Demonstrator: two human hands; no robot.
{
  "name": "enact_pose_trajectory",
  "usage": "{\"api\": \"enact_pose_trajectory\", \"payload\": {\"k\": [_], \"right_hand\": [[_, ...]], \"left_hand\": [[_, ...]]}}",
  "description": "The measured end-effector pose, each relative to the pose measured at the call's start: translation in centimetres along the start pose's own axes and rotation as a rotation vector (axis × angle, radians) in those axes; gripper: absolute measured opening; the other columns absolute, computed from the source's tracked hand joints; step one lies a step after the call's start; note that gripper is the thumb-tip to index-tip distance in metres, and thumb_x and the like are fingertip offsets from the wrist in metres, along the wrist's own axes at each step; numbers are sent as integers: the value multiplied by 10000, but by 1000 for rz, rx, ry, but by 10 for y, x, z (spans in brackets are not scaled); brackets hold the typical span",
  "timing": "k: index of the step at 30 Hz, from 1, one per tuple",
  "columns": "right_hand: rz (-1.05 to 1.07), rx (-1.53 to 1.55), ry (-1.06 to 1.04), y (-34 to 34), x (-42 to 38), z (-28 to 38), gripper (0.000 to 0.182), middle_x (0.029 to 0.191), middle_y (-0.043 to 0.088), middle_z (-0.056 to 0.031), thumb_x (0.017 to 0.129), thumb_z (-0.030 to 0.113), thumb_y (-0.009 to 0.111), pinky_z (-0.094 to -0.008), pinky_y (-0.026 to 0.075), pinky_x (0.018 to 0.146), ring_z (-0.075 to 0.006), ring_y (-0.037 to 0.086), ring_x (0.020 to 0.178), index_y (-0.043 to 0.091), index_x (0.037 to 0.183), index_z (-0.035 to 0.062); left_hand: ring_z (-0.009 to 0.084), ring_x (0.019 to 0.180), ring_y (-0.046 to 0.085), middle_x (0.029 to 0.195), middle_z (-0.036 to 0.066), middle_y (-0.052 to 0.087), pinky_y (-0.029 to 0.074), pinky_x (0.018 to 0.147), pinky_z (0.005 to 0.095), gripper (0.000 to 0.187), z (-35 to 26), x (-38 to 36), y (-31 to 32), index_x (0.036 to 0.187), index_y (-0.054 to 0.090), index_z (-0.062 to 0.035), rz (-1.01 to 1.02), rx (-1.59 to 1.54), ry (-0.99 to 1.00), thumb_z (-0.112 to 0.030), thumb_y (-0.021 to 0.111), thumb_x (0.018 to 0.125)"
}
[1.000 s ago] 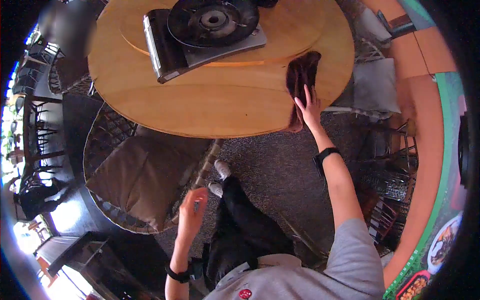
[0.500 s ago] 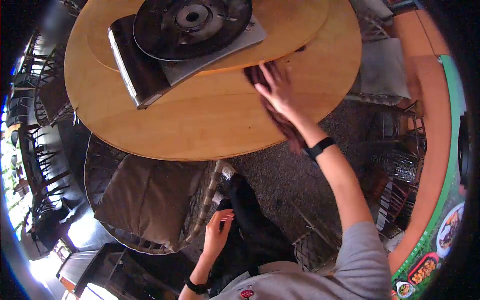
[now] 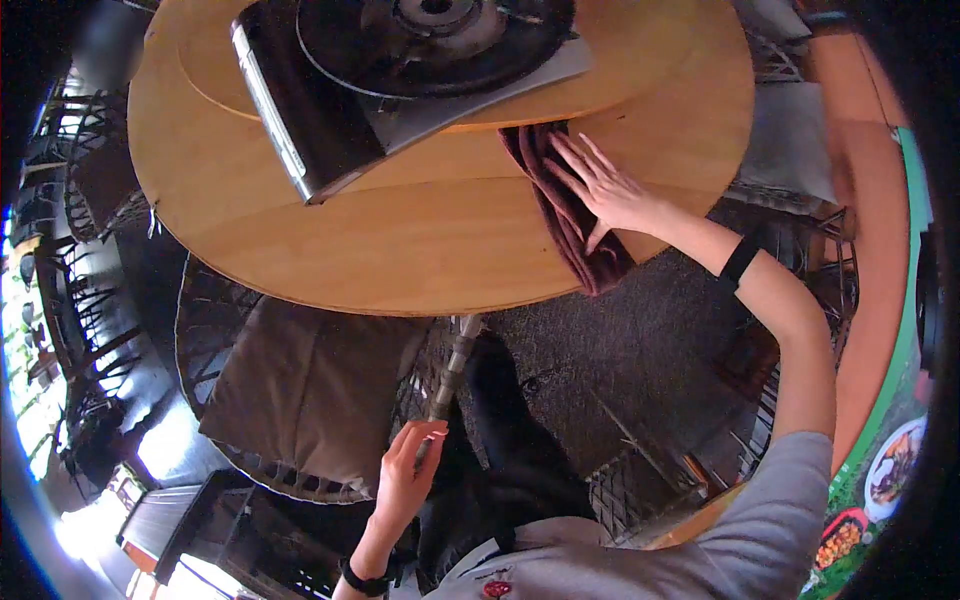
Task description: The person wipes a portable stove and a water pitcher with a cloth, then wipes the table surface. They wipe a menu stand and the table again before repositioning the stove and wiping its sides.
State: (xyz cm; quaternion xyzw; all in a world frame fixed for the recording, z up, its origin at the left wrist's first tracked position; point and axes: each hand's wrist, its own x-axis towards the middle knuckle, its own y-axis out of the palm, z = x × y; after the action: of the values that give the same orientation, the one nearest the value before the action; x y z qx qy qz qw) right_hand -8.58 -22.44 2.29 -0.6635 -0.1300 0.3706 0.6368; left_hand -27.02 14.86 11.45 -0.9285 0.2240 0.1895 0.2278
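Observation:
My right hand (image 3: 612,195) lies with its fingers spread over a dark maroon cloth (image 3: 575,225) on the round wooden table (image 3: 400,235). The cloth is long and bunched; its far end reaches the raised round board (image 3: 625,85), and its near end reaches the table's front edge. Low in front of my body, my left hand (image 3: 408,468) has loosely curled fingers and no cloth in it. It overlaps the end of the wicker chair's pale frame (image 3: 458,360) in this view.
On the raised board stands a portable stove (image 3: 325,110) with a round black plate (image 3: 435,45) on top. A brown cushion (image 3: 305,390) fills the wicker chair below the table. Another cushioned chair (image 3: 790,140) stands at the right, by an orange ledge (image 3: 870,210).
My right hand's fingers have spread, and the cloth now lies flatter beneath them, nearer the table's front edge. My left hand has shifted slightly left and down. The view has shifted a little.

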Motion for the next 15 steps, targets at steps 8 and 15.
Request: {"api": "enact_pose_trajectory", "payload": {"k": [8, 15], "right_hand": [[-219, 154, 129, 12, 74, 67, 1185, 1344, -61, -338, 486, 584, 643, -495, 152, 1030, -469, 36, 1261, 146, 1289, -131], [-120, -54, 182, -9, 159, 139, 1103, 1286, 41, -422, 565, 651, 544, -522, 71, 1032, -520, 65, 1229, 277, 1152, -243]], "left_hand": [[241, 783, 587, 853, 121, 577, 457, 676, 281, 156, 35, -31, -51, 932, 553, -3, -122, 54, -102, 33, 523, 783], [274, 982, 493, 1075, 136, 491, 406, 819, 332, 241, 94, -77, -140, 964, 555, -35, -243, 280, -67, 34, 549, 732]]}}
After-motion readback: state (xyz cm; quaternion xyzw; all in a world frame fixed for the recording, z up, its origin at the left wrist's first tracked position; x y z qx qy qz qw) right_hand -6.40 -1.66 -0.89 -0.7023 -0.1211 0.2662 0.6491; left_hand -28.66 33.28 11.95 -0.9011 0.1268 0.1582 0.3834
